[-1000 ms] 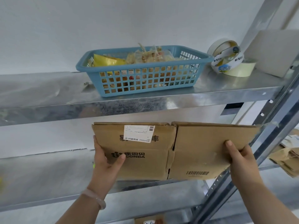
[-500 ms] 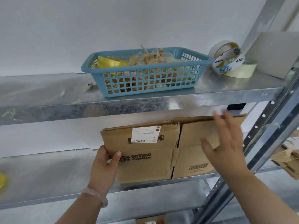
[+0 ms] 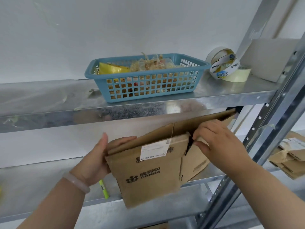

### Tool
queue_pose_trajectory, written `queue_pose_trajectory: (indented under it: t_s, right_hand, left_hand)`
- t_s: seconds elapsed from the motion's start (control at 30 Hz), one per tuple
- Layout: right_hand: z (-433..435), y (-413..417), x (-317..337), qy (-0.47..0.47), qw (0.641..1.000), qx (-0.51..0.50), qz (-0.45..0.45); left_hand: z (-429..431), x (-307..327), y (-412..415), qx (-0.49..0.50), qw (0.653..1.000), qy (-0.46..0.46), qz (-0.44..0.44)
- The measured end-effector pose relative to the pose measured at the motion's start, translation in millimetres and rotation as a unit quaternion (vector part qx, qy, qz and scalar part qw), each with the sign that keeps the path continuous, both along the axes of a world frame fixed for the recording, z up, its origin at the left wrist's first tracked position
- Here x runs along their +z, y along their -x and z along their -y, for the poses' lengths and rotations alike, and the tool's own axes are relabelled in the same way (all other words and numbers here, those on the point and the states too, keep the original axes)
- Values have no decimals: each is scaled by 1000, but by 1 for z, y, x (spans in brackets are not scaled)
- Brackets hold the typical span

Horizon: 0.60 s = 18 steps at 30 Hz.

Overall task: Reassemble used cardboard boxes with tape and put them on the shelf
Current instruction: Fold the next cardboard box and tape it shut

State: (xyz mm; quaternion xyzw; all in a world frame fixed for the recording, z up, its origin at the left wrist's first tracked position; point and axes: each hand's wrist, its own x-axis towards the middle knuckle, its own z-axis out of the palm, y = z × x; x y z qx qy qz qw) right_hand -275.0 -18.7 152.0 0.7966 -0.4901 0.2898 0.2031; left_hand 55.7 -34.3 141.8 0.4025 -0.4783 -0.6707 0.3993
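Directly below the blue basket (image 3: 148, 90), the cardboard box (image 3: 148, 176) is held part-folded at the front of the lower shelf (image 3: 41, 179), with its near panel covering part of that shelf's edge. This panel reads "CONBA" under a small logo, with Chinese characters beside it. The print on the white shipping label (image 3: 155, 150) is too blurred to read, and so is a barcode on the panel to the right.

The left grip (image 3: 94, 159) clasps the box's left edge, thumb in front and fingers behind. The right grip (image 3: 219, 142) pinches the top edge at the fold.

Right of the basket, the tape rolls (image 3: 227, 68) wear a band marked "M&G". The packets inside the basket cannot be read. Below and far right of it, more flattened cardboard (image 3: 290, 161) is cut off by the frame.
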Motion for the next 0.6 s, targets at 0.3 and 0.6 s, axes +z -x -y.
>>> queue_pose_trajectory:
  t_s: [0.3,0.6]
  right_hand:
    - [-8,12,-1,-63,998,1,7]
    - [-17,5,2,-78,997,25,-11]
  left_hand:
    - [29,59,46,-257,922,45,287]
    - [20,50,95,-172,877,188,406]
